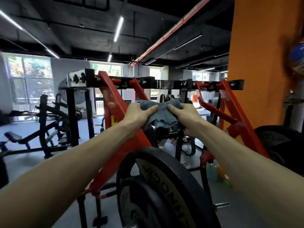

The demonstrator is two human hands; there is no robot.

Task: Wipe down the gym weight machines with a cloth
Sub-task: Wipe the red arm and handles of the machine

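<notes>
A grey-blue cloth [162, 112] is stretched between both hands at arm's length in the middle of the view. My left hand [138, 112] grips its left edge, thumb over the top. My right hand [185, 114] grips its right edge the same way. The cloth's ragged lower edge hangs down between them. Behind and around the cloth stands a red and black weight machine [115, 106] with a black top crossbar [164, 83]. Whether the cloth touches the frame cannot be made out.
A large black weight plate [164, 186] on the machine fills the near foreground below my arms. An orange pillar [256, 63] rises at the right with another black plate [276, 139] beside it. Black benches and racks [49, 129] stand on the grey floor at the left.
</notes>
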